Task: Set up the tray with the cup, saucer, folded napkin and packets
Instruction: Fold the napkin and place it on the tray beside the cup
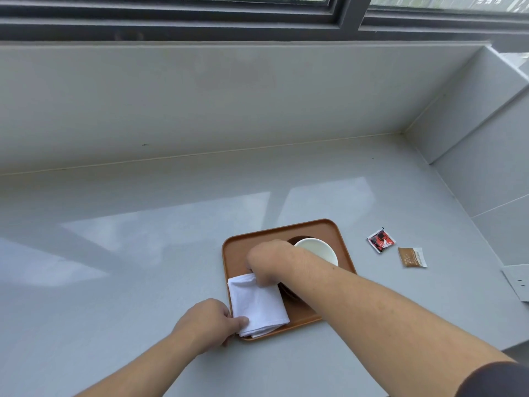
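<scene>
A brown tray [337, 233] lies on the grey counter. On it a white cup [319, 249] stands on a dark saucer [287, 292], mostly hidden by my right forearm. A folded white napkin [257, 305] rests on the tray's left side. My right hand [269, 262] pinches the napkin's far corner. My left hand [211, 322] grips its near left corner at the tray's edge. A red and black packet [380, 241] and a brown packet [412, 257] lie on the counter right of the tray.
The counter [143, 239] runs to a grey back wall with a window above. A side wall closes the right end. A white plate with small holes [518, 282] sits at the right edge.
</scene>
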